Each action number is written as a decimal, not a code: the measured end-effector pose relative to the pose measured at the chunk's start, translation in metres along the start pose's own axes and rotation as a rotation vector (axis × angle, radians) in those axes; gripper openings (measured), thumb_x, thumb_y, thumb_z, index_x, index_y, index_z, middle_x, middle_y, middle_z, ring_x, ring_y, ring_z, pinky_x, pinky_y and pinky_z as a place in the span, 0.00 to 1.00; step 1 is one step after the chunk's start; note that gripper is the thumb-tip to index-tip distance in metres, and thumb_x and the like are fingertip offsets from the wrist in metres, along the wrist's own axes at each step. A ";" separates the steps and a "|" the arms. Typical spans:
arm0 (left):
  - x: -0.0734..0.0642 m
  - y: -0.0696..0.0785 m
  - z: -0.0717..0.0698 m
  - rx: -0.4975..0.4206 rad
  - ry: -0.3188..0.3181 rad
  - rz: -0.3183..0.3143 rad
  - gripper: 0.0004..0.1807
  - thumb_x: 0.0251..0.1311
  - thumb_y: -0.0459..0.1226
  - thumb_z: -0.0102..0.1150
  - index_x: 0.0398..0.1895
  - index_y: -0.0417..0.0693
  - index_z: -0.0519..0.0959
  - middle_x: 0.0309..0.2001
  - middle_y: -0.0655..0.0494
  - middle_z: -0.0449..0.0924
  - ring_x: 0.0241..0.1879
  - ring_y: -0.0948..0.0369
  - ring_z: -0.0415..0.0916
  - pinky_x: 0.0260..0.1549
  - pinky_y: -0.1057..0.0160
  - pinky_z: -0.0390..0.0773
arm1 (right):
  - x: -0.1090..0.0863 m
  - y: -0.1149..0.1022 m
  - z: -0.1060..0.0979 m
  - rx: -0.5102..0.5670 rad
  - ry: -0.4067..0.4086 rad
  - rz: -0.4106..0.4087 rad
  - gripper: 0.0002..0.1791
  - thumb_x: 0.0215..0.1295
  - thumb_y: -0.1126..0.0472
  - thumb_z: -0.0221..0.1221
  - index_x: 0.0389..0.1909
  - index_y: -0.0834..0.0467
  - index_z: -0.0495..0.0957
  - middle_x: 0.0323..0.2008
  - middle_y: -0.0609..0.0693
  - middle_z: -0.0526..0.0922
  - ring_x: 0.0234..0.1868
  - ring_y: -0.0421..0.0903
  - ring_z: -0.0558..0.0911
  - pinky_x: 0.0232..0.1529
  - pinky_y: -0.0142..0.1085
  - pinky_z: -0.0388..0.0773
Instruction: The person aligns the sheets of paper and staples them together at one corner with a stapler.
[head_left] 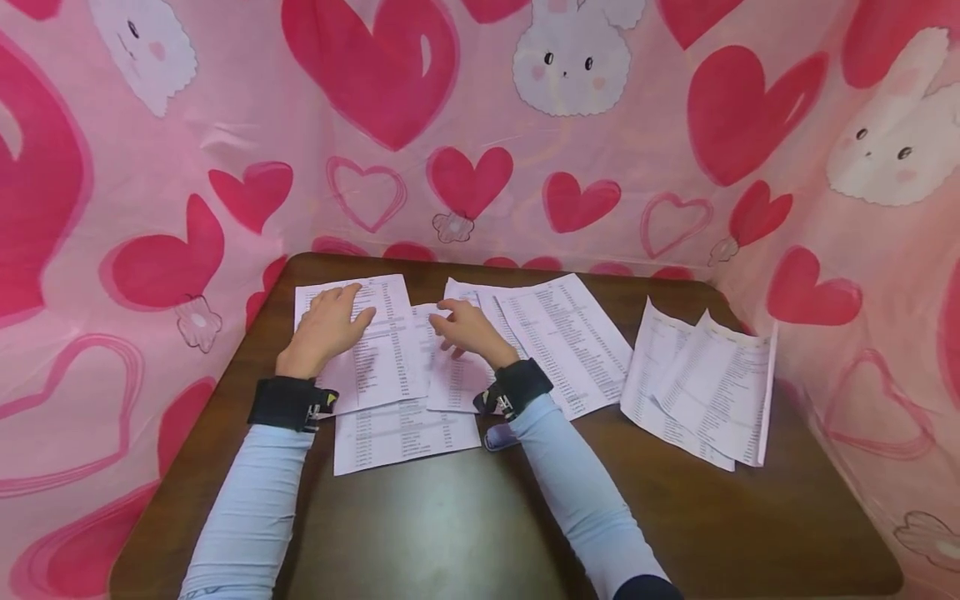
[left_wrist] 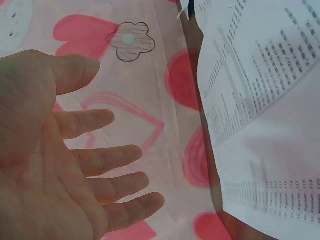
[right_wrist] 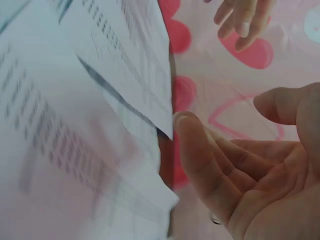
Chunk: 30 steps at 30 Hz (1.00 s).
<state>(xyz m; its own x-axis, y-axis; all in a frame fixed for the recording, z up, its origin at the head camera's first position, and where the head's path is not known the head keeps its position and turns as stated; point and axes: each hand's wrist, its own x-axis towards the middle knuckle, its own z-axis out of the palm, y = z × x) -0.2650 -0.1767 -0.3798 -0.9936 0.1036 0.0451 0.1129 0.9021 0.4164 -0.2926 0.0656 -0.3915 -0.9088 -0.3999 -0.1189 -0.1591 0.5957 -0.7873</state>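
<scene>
My left hand is over a printed sheet at the left of the table, palm down with fingers spread. In the left wrist view, its straight fingers hold nothing. My right hand hovers over the middle sheet, its fingers loosely bent. The right wrist view shows a gap between its thumb and fingers, with no paper in it. Another printed sheet sticks out toward me from under the left one.
More printed sheets overlap right of my right hand. Two curled sheets lie further right on the brown table. A small bluish rounded object is partly hidden by my right wrist. A pink heart-patterned cloth encloses the back and sides.
</scene>
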 end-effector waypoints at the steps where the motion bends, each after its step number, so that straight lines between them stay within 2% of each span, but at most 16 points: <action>1: 0.000 -0.001 0.000 -0.007 -0.001 -0.007 0.37 0.69 0.48 0.48 0.74 0.38 0.54 0.71 0.31 0.57 0.70 0.34 0.52 0.65 0.31 0.55 | 0.003 0.000 0.002 0.022 0.004 0.012 0.29 0.72 0.52 0.51 0.69 0.62 0.65 0.47 0.63 0.84 0.36 0.57 0.87 0.28 0.40 0.84; 7: -0.003 -0.013 0.002 -0.033 0.000 -0.057 0.37 0.69 0.48 0.48 0.73 0.37 0.55 0.71 0.30 0.57 0.69 0.32 0.54 0.65 0.31 0.56 | 0.015 0.001 0.016 0.086 0.021 0.074 0.23 0.71 0.54 0.52 0.61 0.62 0.71 0.45 0.63 0.85 0.35 0.57 0.88 0.28 0.40 0.84; 15: -0.007 -0.032 0.009 -0.059 -0.001 -0.147 0.39 0.68 0.49 0.49 0.75 0.38 0.52 0.71 0.28 0.51 0.67 0.31 0.52 0.61 0.28 0.58 | 0.016 0.009 0.028 0.122 0.065 0.168 0.20 0.70 0.55 0.55 0.56 0.62 0.74 0.40 0.60 0.86 0.24 0.49 0.87 0.23 0.36 0.82; 19: -0.008 -0.043 0.011 -0.063 0.008 -0.192 0.39 0.68 0.49 0.48 0.74 0.36 0.51 0.69 0.25 0.52 0.64 0.30 0.54 0.59 0.27 0.61 | 0.019 0.013 0.032 0.112 0.068 0.193 0.19 0.69 0.54 0.57 0.54 0.61 0.76 0.35 0.57 0.85 0.21 0.48 0.85 0.23 0.34 0.81; 24: -0.011 -0.057 0.010 -0.072 -0.013 -0.252 0.41 0.69 0.50 0.48 0.75 0.35 0.48 0.67 0.22 0.53 0.61 0.28 0.57 0.55 0.26 0.64 | 0.024 0.013 0.042 0.079 0.065 0.234 0.16 0.69 0.54 0.58 0.51 0.60 0.77 0.27 0.54 0.84 0.18 0.48 0.83 0.22 0.33 0.80; 30: -0.015 -0.069 0.006 -0.079 -0.070 -0.334 0.42 0.69 0.50 0.46 0.74 0.31 0.46 0.64 0.20 0.54 0.58 0.27 0.59 0.54 0.26 0.65 | 0.029 0.012 0.051 0.058 0.068 0.267 0.12 0.68 0.55 0.58 0.42 0.60 0.79 0.20 0.54 0.82 0.17 0.47 0.82 0.21 0.32 0.78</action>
<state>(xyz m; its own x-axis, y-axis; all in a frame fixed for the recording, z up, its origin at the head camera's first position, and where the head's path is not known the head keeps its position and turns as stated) -0.2580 -0.2381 -0.4144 -0.9727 -0.1610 -0.1671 -0.2219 0.8560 0.4668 -0.3013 0.0256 -0.4352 -0.9398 -0.1852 -0.2873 0.1101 0.6317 -0.7673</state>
